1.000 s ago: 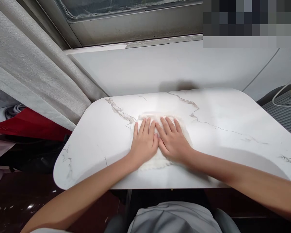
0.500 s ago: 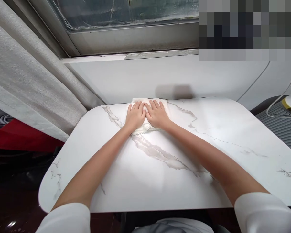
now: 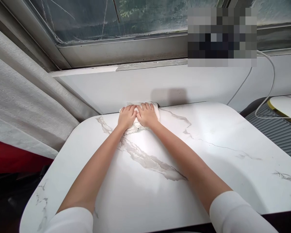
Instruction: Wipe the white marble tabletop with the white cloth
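A white cloth lies bunched at the far edge of the white marble-patterned table, close against the wall. On its left part, my left hand presses down with the fingers curled into the fabric. Beside it, my right hand grips the right part in the same way, the two thumbs nearly meeting. Both arms reach straight forward across the tabletop. Some of the cloth is hidden beneath the hands.
Behind the table rises a white wall panel below a metal-framed window. A grey curtain hangs at the left. To the right are a white cable and a grey ribbed object. A blurred patch covers part of the window.
My fingers have curled from lying nearly flat, and the cloth is more bunched under them. The cloth sits against the wall edge. The whole view has shifted slightly.
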Demonstrator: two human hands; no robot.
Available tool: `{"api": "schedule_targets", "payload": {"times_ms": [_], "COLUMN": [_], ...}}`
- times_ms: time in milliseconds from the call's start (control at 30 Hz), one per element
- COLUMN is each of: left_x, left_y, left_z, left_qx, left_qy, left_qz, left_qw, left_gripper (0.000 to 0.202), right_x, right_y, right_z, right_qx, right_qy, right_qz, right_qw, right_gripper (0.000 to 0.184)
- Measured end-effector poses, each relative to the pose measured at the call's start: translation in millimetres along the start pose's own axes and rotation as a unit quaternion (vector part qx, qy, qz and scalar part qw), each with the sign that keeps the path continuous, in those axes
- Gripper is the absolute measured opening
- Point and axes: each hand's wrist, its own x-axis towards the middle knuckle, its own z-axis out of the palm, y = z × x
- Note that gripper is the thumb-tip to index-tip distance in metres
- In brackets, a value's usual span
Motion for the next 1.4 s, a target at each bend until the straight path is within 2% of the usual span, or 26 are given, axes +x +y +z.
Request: {"api": "schedule_targets", "payload": {"times_ms": [267,467,667,967,1100,1233,1400], "left_x": [-7.7,-33.1,-87.6,-208.2,-253.2,-278.1,-289.8], "left_y": [2.3,4.2,6.4,18.6,26.4,31.7,31.9], "left_z": [0.4,-6.6,-17.9,-43.0,-53.3,-61.6,-66.7], "left_qx": [0.011,0.007,0.016,0.021,0.025,0.030,0.034], "left_qy": [0.001,0.001,0.005,0.030,0.037,0.030,0.016], "left_qz": [-0.008,-0.008,0.007,0.014,-0.006,-0.019,-0.022], "left_qw": [1.000,1.000,1.000,0.999,0.999,0.999,0.999], "left_gripper": [0.045,0.047,0.047,0.046,0.045,0.045,0.045], "right_x": [-7.7,-31.0,-78.4,-176.7,-209.3,-225.5,-233.4], "right_y": [-2.3,-17.2,-47.1,-97.7,-115.3,-127.1,-134.9], "right_z": [-2.6,-7.0,-17.9,-42.7,-55.1,-61.6,-61.5], "right_qx": [-0.008,0.001,0.009,0.020,0.037,0.050,0.052], "right_qy": [0.001,-0.003,-0.001,0.003,-0.010,-0.031,-0.038], "right_qz": [-0.004,-0.009,-0.017,-0.096,-0.132,-0.144,-0.155], "right_qw": [1.000,1.000,1.000,0.995,0.991,0.988,0.986], "right_gripper": [0.049,0.051,0.053,0.055,0.056,0.056,0.057]}}
